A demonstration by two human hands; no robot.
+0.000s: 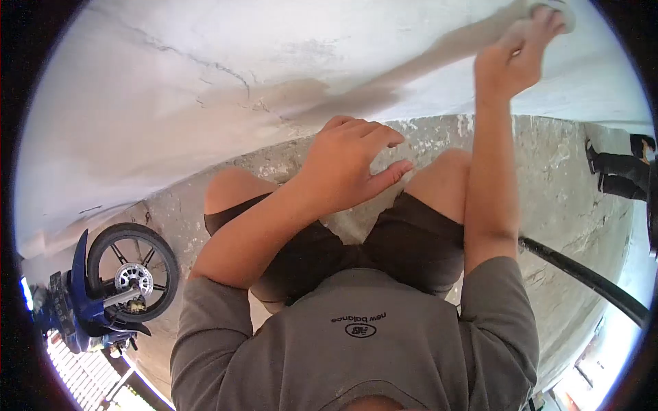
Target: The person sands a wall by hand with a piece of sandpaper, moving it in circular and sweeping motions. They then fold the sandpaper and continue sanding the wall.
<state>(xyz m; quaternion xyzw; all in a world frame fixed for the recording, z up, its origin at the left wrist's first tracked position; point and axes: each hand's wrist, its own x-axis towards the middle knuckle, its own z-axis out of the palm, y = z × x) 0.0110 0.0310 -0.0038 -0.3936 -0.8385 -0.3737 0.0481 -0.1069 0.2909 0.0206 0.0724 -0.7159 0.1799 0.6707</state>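
My right hand (514,65) reaches up to the pale wall (267,41), its fingers closed on a small round whitish object (565,17) held against the surface. What the object is cannot be made out. A darker, damp-looking streak (439,58) runs across the wall towards that hand. Above my knees, near the wall's lower edge, my left hand (353,163) is held with thumb and fingers apart and nothing between them.
A blue motorcycle (79,308) with a black front wheel stands at the left. On the right, a black pole (582,277) slants over the worn concrete floor (555,171). Another person in dark trousers (620,171) is at the far right.
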